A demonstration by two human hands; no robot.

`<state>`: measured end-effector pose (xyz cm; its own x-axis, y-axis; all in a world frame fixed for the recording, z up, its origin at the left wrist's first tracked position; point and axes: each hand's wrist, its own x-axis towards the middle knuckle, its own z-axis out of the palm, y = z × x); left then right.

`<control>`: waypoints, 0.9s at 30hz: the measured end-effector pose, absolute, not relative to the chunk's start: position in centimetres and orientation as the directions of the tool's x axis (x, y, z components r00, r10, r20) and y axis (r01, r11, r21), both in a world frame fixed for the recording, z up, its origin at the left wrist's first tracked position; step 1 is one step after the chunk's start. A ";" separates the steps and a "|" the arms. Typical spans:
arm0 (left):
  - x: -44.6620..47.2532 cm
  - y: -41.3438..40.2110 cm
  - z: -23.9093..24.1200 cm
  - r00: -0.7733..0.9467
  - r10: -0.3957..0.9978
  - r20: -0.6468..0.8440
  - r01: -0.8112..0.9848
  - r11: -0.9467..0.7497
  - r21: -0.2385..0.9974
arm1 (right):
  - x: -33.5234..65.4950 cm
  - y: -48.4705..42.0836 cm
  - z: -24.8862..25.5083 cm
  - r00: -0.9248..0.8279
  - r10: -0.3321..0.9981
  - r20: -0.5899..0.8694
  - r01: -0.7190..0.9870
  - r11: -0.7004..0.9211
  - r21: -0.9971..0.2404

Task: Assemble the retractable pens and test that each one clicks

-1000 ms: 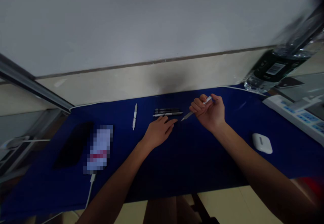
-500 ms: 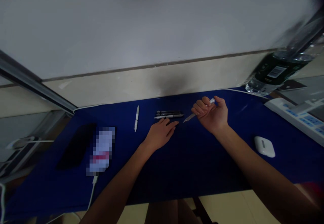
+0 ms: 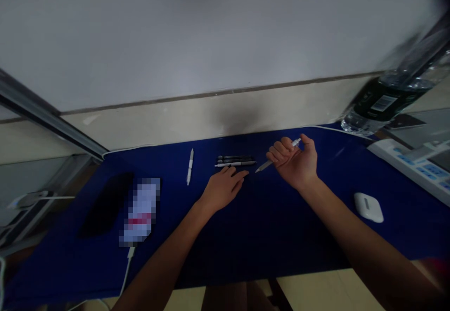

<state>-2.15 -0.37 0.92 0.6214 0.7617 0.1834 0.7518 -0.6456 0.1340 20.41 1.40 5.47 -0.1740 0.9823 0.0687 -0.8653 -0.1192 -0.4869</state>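
So the right hand point(image 3: 294, 164) had its fingers curled snugly around a grey-and-white pen point(image 3: 265, 165), palm turned up a bit, with the thumb up by the top end. That pen looked pretty slim: grey lower barrel, pointed tip angled down and to the left, white end poking out above the fist. It sat over the blue cloth point(image 3: 263, 236), right of a little row of pens. The row had a white-and-dark pen point(image 3: 235, 163) in front and dark, shiny pens point(image 3: 234, 158) tucked just behind, all lying sideways. The left hand point(image 3: 222, 189) was palm down with nothing gripped, fingers loosely apart, right by that front pen; couldn't tell if they touched. A mostly white pen point(image 3: 190, 166) lay off to the left, pointing away.
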 end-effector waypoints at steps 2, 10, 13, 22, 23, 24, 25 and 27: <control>-2.2 -0.4 0.9 0.624 0.759 0.187 0.748 -0.649 0.138 | 20.4 1.4 5.5 -0.187 0.980 0.069 -0.867 -0.132 -0.480; -2.2 -0.4 0.7 0.623 0.754 0.209 0.744 -0.653 0.139 | 20.3 1.4 5.4 -0.182 0.982 0.046 -0.867 -0.138 -0.479; -2.2 -0.4 0.8 0.624 0.756 0.197 0.745 -0.652 0.142 | 20.4 1.4 5.4 -0.183 0.982 0.040 -0.867 -0.142 -0.477; -2.2 -0.4 0.8 0.626 0.756 0.194 0.744 -0.653 0.145 | 20.5 1.6 5.3 -0.156 0.988 0.007 -0.847 -0.130 -0.516; -2.2 -0.4 0.8 0.625 0.755 0.196 0.743 -0.653 0.145 | 20.5 1.6 5.3 -0.156 0.988 0.004 -0.846 -0.131 -0.516; -2.2 -0.4 0.8 0.623 0.756 0.198 0.745 -0.651 0.144 | 20.5 1.6 5.3 -0.156 0.988 0.004 -0.848 -0.132 -0.513; -2.2 -0.4 0.8 0.619 0.759 0.201 0.748 -0.648 0.143 | 20.5 1.6 5.3 -0.156 0.988 0.006 -0.851 -0.131 -0.508; -2.1 -0.4 0.8 0.618 0.761 0.200 0.751 -0.646 0.139 | 20.4 1.6 5.3 -0.155 0.988 0.010 -0.857 -0.129 -0.499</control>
